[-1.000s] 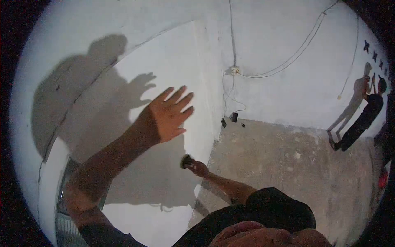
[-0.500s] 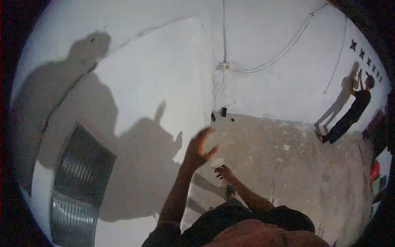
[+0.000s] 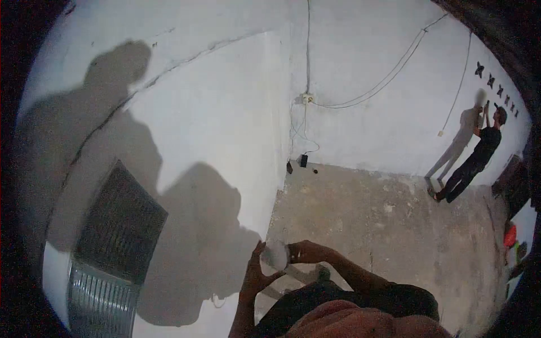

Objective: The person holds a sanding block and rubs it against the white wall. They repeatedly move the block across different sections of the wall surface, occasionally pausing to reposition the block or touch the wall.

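A white round object (image 3: 275,255), like a small tub or a roll, is in front of my lower body. My right hand (image 3: 304,252) grips its right side with bent fingers. On the left, my left hand (image 3: 258,274) has its fingers stretched upward and its thumb apart, forming a curve around the object's left edge. The left fingertips are right at its rim. Its exact kind does not show.
A white wall (image 3: 225,112) with my shadow rises close on the left, with a louvred panel (image 3: 121,222) in it. At the far wall stand a person (image 3: 486,149), a socket with cables (image 3: 307,98) and a small black box (image 3: 303,161) near the concrete floor (image 3: 349,208).
My left hand has come down from its raised position to the white object. My right hand has brought the object lower and left, and the view has shifted slightly.
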{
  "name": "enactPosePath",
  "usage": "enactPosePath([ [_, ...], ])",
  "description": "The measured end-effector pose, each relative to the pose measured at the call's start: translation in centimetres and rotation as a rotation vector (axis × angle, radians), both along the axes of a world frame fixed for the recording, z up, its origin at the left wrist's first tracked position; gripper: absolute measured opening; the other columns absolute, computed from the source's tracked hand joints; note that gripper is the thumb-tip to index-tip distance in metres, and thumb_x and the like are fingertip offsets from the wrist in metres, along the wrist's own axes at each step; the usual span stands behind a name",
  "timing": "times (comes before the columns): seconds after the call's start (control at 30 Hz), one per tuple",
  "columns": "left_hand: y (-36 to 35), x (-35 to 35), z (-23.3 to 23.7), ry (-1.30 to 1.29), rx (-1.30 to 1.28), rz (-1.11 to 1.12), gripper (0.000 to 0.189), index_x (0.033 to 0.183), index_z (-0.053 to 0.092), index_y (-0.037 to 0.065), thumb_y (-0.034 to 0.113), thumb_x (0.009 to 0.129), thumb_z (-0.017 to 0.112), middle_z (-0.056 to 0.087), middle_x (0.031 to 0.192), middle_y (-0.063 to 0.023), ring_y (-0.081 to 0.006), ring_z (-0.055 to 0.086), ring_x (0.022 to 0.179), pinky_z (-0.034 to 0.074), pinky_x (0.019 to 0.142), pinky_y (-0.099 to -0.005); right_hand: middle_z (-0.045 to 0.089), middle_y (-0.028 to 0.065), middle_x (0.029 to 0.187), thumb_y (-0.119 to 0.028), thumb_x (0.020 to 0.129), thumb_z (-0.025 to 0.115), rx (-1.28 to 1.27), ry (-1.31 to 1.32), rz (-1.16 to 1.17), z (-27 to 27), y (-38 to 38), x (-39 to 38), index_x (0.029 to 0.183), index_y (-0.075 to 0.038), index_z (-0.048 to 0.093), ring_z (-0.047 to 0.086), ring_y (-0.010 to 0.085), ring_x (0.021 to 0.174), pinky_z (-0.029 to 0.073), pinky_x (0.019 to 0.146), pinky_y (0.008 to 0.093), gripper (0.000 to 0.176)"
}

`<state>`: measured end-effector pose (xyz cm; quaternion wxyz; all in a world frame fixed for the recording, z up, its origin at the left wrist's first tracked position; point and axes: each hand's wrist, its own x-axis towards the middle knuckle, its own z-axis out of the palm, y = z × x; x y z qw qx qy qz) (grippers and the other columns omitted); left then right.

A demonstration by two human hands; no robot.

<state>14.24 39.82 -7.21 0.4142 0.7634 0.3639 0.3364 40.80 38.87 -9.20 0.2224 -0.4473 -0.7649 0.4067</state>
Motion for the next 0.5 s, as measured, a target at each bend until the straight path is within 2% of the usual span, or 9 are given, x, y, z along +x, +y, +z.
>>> enactPosePath([
  [0.1,0.7,-0.3,2.5,0.068,-0.020,-0.021,0.115,0.146,0.032,0.000,0.046,0.060,0.092,0.037,0.151,-0.0216,-0.0378,0.038,0.139,0.034,0.113,-0.0498,0.070,0.0131,0.110,-0.025,0.092,0.070,0.035,0.035,0.031,3.6,0.3,-1.8,0.127,-0.003,0.059,0.067,0.0223,0.091,0.054,0.085,0.0388,0.042],
  [0.17,1.1,-0.3,3.3,0.103,0.020,-0.031,0.116,0.147,0.032,0.001,0.044,0.059,0.093,0.040,0.149,-0.0217,-0.0372,0.040,0.138,0.036,0.112,-0.0493,0.070,0.0127,0.110,-0.025,0.092,0.070,0.065,0.065,0.048,4.2,0.3,-2.3,0.127,-0.004,0.059,0.067,0.0223,0.090,0.055,0.083,0.0386,0.043],
  [0.23,1.1,-0.2,3.4,0.143,0.067,-0.041,0.116,0.147,0.032,0.001,0.042,0.058,0.094,0.043,0.147,-0.0218,-0.0366,0.041,0.137,0.037,0.111,-0.0488,0.070,0.0130,0.111,-0.026,0.092,0.069,-0.010,0.026,-0.023,4.2,0.0,-2.7,0.129,-0.004,0.058,0.067,0.0234,0.090,0.054,0.083,0.0384,0.044],
  [0.3,-2.6,-0.5,2.7,-0.018,-0.045,-0.036,0.118,0.150,0.029,0.002,0.038,0.059,0.095,0.045,0.146,-0.0216,-0.0359,0.047,0.133,0.041,0.109,-0.0476,0.070,0.0132,0.112,-0.028,0.093,0.068,-0.032,-0.004,0.014,1.0,-2.9,-2.7,0.130,-0.005,0.058,0.067,0.0237,0.091,0.054,0.083,0.0385,0.045],
  [0.43,-3.9,0.0,2.1,0.062,0.035,0.001,0.121,0.153,0.022,0.004,0.033,0.060,0.095,0.050,0.141,-0.0206,-0.0353,0.051,0.128,0.043,0.107,-0.0461,0.069,0.0155,0.115,-0.027,0.095,0.065,-0.100,0.003,-0.007,4.2,-5.0,-2.9,0.128,-0.002,0.057,0.067,0.0250,0.093,0.054,0.083,0.0385,0.042],
  [0.5,-4.6,0.3,3.4,-0.035,-0.066,0.033,0.122,0.155,0.018,0.006,0.030,0.062,0.094,0.051,0.139,-0.0191,-0.0330,0.053,0.126,0.045,0.106,-0.0462,0.069,0.0161,0.112,-0.028,0.097,0.061,-0.096,0.019,-0.013,5.3,-5.5,-2.7,0.125,-0.001,0.057,0.067,0.0245,0.092,0.054,0.084,0.0381,0.039],
])
